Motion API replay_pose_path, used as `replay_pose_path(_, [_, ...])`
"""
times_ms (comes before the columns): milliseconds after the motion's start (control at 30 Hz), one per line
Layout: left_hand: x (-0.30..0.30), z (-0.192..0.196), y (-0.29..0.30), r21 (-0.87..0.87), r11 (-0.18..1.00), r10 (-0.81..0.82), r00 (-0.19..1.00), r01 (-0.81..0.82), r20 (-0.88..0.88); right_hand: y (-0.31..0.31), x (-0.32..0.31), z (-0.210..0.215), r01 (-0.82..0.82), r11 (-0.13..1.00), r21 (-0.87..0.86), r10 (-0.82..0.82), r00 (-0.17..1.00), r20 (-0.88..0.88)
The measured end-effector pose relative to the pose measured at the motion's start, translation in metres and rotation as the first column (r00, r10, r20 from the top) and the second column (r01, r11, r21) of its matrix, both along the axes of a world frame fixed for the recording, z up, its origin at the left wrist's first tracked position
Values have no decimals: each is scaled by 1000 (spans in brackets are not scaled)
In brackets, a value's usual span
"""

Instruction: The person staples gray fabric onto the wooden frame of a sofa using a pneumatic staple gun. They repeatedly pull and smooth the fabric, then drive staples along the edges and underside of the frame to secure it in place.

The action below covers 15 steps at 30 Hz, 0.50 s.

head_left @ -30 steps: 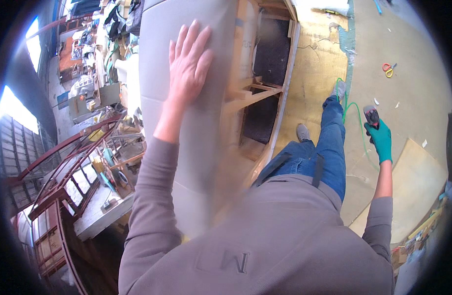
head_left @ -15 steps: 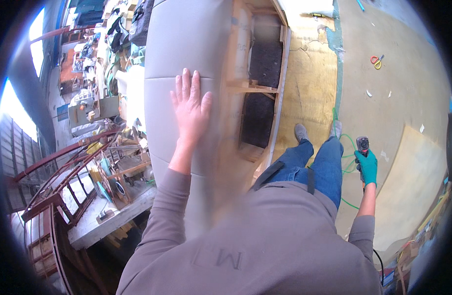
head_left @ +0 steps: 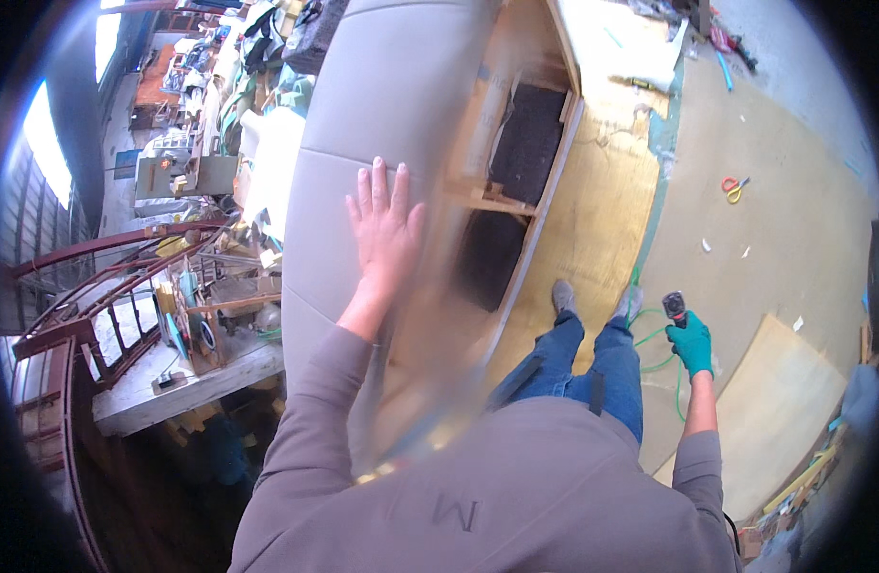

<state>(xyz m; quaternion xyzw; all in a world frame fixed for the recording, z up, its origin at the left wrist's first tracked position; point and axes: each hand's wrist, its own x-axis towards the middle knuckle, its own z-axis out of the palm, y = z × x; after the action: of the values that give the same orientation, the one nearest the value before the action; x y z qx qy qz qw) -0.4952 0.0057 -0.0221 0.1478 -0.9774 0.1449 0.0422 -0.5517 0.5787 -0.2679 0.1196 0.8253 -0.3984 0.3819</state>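
Nearest, at the bottom of the frame, is the person's grey sweatshirt [head_left: 516, 497], and two blue-jeaned legs [head_left: 583, 368] run up from it to two grey shoes [head_left: 592, 298] on the floor. There are two hands. The right hand [head_left: 691, 344], in one green glove at centre right, is closed around a dark hand tool [head_left: 675, 307], with a green hose [head_left: 654, 339] looping on the floor just beside it. The left hand [head_left: 387, 229], bare, lies flat with fingers spread wide on the grey upholstered panel [head_left: 382, 105] of a sofa frame, slightly left of the frame's centre. That panel rises from centre to the top edge, crossed by two seams. Against its right edge stands the open wooden frame [head_left: 511, 205], showing two dark cloth-backed openings parted by one crossbar. Right of the frame lies a plywood sheet [head_left: 592, 220], and past it open tan floor [head_left: 793, 220] fills the right side, broken only by scattered scraps and one pair of orange-and-yellow scissors [head_left: 734, 187] at upper right. A second board [head_left: 779, 411] lies at lower right. To the left, a cluttered worktop [head_left: 172, 377] and red railing [head_left: 96, 277] close in that side.
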Motion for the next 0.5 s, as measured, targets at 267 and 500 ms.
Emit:
replay_pose_path(267, [1,11,5,133,989,68,998,-66,-12,-13,-46,21,-222,974,-49,205,951,-232])
replay_pose_path(500, [-51,8,-65,232,973,-2,1000,4,-12,-24,-54,46,-62,976,-207,57,998,-29])
